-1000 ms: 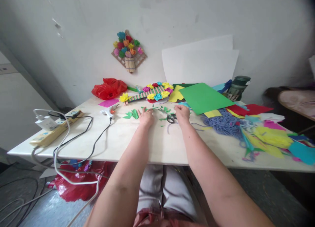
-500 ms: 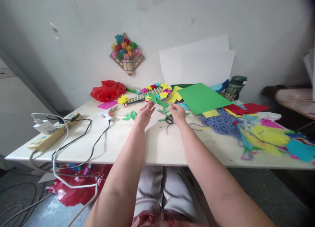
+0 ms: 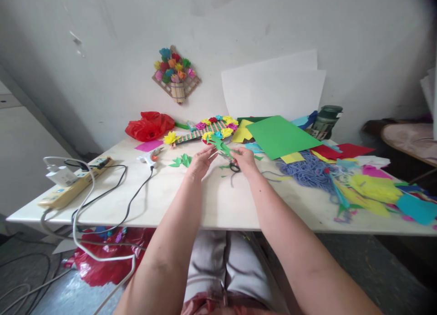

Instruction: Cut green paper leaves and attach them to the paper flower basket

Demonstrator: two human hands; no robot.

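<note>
Both hands are raised just above the middle of the table point(image 3: 218, 205), toward its far edge. The left hand point(image 3: 200, 160) has its fingers loosely spread, the tips close to a green paper cutout point(image 3: 220, 144); whether they touch it cannot be told. The right hand point(image 3: 244, 159) pinches the cutout at its near end, so the leafy strip stands tilted up and away between the two hands. Scissors point(image 3: 234, 166) lie on the table just beside the right hand, with green scraps point(image 3: 180, 160) just beside the left hand. Behind the cutout, near the far edge, lies a woven strip with paper flowers point(image 3: 213, 126). A green sheet point(image 3: 282, 135) lies to the right of it, and blue yarn point(image 3: 309, 169) and crumpled coloured paper point(image 3: 375, 190) spread toward the right edge. A glue gun point(image 3: 149, 157) lies left of the scraps, its cord running to a power strip point(image 3: 70, 187) near the left edge. A red bag point(image 3: 149, 124) sits at the far left.
</note>
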